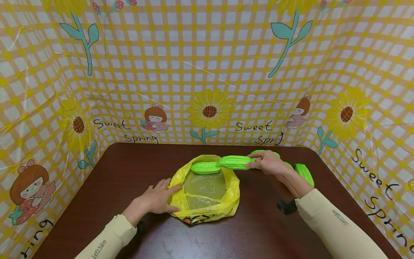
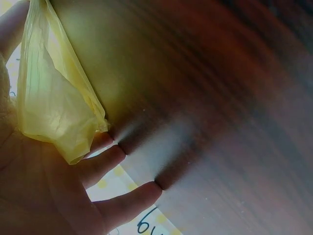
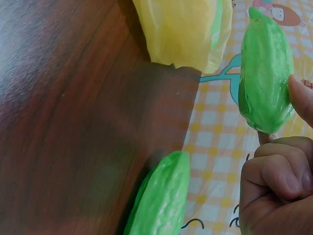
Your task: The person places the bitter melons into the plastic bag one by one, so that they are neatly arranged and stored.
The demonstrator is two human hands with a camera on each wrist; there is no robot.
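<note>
Green gourds (image 1: 234,163) are partly bagged: one inside the yellow bag (image 1: 232,187) touched by the spread-fingered left hand (image 1: 157,198), another pinched in the right hand (image 1: 267,163), others outside.

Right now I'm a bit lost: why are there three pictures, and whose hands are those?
There's no robot here, just a person's two bare hands. The wide picture comes from a camera worn on the head, looking forward and down. The other two come from a camera on each wrist, so they see up close. On the dark table sits an open yellow bag. The left hand touches its side, fingers spread. The right hand pinches a ridged green thing, shaped like a vegetable, near one end. Another green one lies inside the bag, and more green ones lie over to the right.
</note>
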